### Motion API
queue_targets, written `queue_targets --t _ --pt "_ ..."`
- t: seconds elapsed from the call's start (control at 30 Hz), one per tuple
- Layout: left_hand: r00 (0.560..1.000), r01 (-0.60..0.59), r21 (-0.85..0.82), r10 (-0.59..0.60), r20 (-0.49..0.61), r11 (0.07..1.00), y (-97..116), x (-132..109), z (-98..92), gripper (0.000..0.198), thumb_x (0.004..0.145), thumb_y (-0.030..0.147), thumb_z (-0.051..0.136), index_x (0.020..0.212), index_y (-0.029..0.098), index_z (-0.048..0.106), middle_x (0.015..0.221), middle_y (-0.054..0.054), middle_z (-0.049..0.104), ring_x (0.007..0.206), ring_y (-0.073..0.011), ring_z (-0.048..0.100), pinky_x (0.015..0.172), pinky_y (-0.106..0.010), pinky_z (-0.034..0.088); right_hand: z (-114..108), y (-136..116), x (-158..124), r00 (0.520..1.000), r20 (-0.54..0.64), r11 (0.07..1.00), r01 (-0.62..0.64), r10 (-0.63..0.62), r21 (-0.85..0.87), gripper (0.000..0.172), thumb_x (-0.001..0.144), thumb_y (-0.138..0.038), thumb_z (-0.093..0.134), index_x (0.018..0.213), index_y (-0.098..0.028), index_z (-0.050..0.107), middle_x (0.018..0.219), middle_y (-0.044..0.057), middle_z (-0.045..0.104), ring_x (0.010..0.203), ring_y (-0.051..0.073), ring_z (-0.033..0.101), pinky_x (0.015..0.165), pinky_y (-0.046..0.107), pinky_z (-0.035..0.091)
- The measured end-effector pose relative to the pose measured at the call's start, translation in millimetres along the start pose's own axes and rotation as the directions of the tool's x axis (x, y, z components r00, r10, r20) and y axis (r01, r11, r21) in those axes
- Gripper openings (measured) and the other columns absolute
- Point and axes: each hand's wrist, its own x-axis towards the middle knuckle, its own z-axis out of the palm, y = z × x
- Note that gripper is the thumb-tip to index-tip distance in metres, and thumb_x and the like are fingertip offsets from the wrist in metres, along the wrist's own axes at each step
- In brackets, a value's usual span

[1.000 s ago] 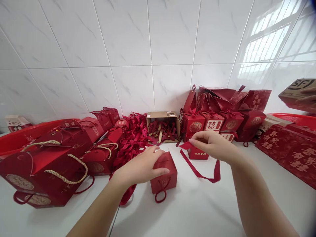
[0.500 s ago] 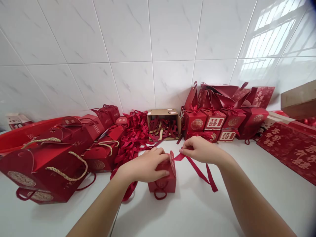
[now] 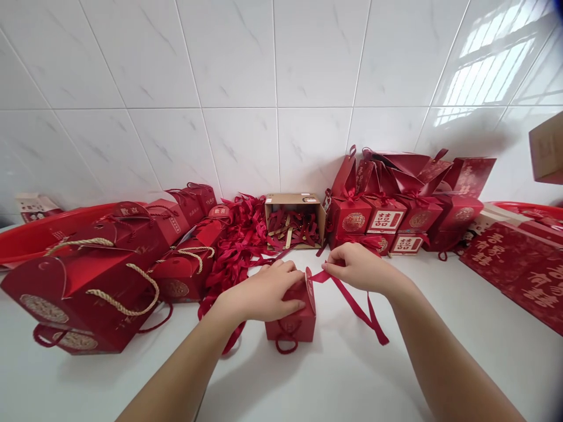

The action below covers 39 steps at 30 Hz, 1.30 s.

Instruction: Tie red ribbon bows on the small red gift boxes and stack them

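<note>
My left hand [image 3: 269, 294] rests over a small red gift box [image 3: 304, 328], thumb on its near side and fingers across the top. A dark red cord loop [image 3: 287, 348] hangs from the front of this box onto the white table. A rounded flap [image 3: 310, 292] stands up on the box's right side. Right beside it, my right hand [image 3: 358, 266] pinches a red ribbon [image 3: 357, 309] between thumb and fingertips. One stretch of ribbon runs from the pinch to the flap, while two tails trail down to the right. The fingertips of my left hand are partly hidden behind the box top.
A heap of red ribbons [image 3: 240, 225] lies behind my left hand, beside an open cardboard box [image 3: 295, 199] of strips. Larger red gift boxes [image 3: 92, 293] stand left, stacked red boxes [image 3: 352, 218] back right. Red printed bags [image 3: 519, 264] lie right; a carton [image 3: 546, 149] hangs above.
The view has shifted slightly. At the far right the brown carton has moved up and outward, uncovering more of a red basket. Both hands keep nearly the same hold.
</note>
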Motion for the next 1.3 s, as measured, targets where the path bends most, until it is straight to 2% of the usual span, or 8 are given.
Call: queue_targets --t 0.27,0.43,0.7,1.3 --pt "1.0 0.014 -0.022 -0.014 0.002 1.0 2.1 0.4 -0.7 0.016 0.082 0.035 0.049 0.091 0.023 0.053 0.103 -0.004 0.051 0.092 -0.0228 0.052 0.072 -0.032 0.044 -0.5 -3.9 -0.1 0.999 -0.017 0.999 0.035 -0.035 0.025 0.03 0.078 -0.031 0.051 0.052 -0.018 0.039 0.051 -0.003 0.042 0.047 0.009 0.033 0.044 0.025 0.023" --pt "1.0 0.029 -0.027 -0.028 0.012 0.999 1.2 0.2 0.2 0.017 0.082 0.038 0.048 0.091 0.024 0.053 0.106 -0.003 0.051 0.097 -0.0244 0.05 0.076 -0.035 0.045 -2.9 -5.4 -2.5 1.0 -0.004 1.0 0.01 -0.01 0.008 0.03 0.077 -0.031 0.051 0.053 -0.018 0.04 0.05 -0.003 0.041 0.045 0.009 0.031 0.043 0.025 0.022" --pt "0.999 0.035 -0.028 -0.034 0.02 0.999 1.7 1.1 -0.4 0.024 0.081 0.038 0.049 0.101 0.026 0.055 0.113 -0.004 0.052 0.104 -0.025 0.05 0.082 -0.037 0.045 0.2 -3.0 -0.3 1.0 -0.026 1.0 0.011 -0.012 -0.026 0.03 0.077 -0.03 0.052 0.052 -0.018 0.039 0.049 -0.003 0.04 0.045 0.008 0.031 0.043 0.025 0.022" --pt "1.0 0.024 -0.013 -0.024 0.002 1.0 4.1 -0.1 -1.1 0.021 0.081 0.035 0.05 0.097 0.024 0.056 0.115 -0.006 0.053 0.109 -0.0281 0.05 0.085 -0.04 0.046 -1.7 -16.9 -6.7 0.997 -0.071 0.997 0.013 -0.008 0.07 0.035 0.079 -0.033 0.051 0.052 -0.019 0.034 0.05 -0.004 0.035 0.047 0.009 0.028 0.044 0.025 0.022"
